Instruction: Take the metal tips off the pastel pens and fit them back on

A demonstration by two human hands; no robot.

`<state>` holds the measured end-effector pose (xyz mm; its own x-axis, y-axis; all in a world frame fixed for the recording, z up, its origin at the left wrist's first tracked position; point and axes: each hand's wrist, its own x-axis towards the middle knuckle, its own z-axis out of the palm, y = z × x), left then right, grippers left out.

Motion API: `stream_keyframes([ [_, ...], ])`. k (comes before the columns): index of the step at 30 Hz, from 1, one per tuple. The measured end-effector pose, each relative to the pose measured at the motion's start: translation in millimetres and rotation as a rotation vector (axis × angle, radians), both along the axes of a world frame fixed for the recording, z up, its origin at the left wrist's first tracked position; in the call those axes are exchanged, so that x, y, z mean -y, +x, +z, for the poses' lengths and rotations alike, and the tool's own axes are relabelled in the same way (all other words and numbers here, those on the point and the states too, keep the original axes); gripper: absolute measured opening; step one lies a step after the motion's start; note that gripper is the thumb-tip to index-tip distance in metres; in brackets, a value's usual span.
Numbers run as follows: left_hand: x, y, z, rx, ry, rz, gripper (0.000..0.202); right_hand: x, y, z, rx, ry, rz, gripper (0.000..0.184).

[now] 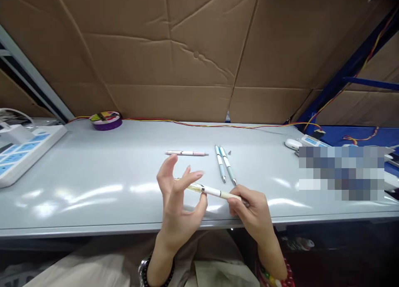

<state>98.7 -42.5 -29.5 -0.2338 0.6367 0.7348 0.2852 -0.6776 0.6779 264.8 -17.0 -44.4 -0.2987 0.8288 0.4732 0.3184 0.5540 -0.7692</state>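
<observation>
Both my hands hold one white and pale-yellow pen (215,192) level above the front edge of the grey table (93,183). My left hand (179,204) pinches its left, clear yellowish end between thumb and forefinger, the other fingers spread upward. My right hand (252,212) grips the pen's right end with its fingers closed. Two light-blue pens (225,164) lie side by side on the table just beyond my hands. A pink and white pen (187,153) lies crosswise further back to the left.
A purple round tin (106,120) stands at the back left. A white and blue power strip (21,150) fills the left edge. Coloured wires (218,125) run along the cardboard back wall (187,50). White devices (307,142) and a blurred patch sit at right.
</observation>
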Motion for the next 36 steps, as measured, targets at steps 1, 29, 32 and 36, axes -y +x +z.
stream_keyframes([
  [1, 3, 5, 1.6, 0.173, 0.034, -0.064, 0.051, 0, 0, 0.2, -0.017, 0.013, -0.006, 0.034],
  [29, 17, -68, 9.7, 1.247, 0.201, -0.334, 0.040, 1, -3, 3.5, 0.089, 0.030, 0.115, 0.046],
  [32, 16, -71, 8.4, 1.199, 0.200, -0.322, 0.039, 1, -3, 4.0, 0.094, 0.030, 0.115, 0.046],
  [36, 14, -74, 7.2, 1.084, 0.183, -0.343, 0.044, 1, -5, 5.3, 0.127, 0.026, 0.109, 0.047],
])
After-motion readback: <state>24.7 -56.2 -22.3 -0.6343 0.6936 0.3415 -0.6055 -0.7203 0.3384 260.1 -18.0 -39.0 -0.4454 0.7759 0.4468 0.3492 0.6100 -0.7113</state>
